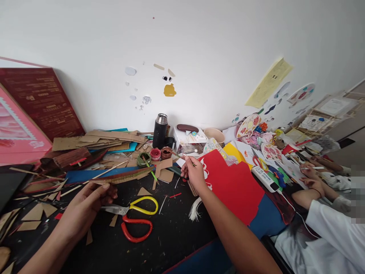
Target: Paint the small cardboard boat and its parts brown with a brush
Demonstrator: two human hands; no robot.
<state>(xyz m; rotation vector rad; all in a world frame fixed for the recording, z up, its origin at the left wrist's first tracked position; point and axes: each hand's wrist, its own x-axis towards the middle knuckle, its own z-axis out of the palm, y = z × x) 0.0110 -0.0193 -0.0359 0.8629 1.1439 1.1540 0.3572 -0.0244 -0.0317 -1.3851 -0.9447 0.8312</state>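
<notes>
My right hand (194, 173) pinches a thin paintbrush (177, 155), its far end at the mouth of a jar of brown paint (166, 153). Beside that jar are one of red paint (155, 154) and one of green paint (143, 159), with a green-handled brush (153, 174) leaning out of the green. My left hand (91, 201) is closed, low over the table; brown shows at its fingertips, but what they hold is unclear. Just right of it lie open scissors (137, 219) with one yellow and one red handle.
Cardboard scraps (99, 140) pile up at the back left, by a black flask (160, 131). Red paper (230, 186) covers the table on the right, near a white power strip (265, 179). Another person's hand (310, 173) holds a white pen at far right.
</notes>
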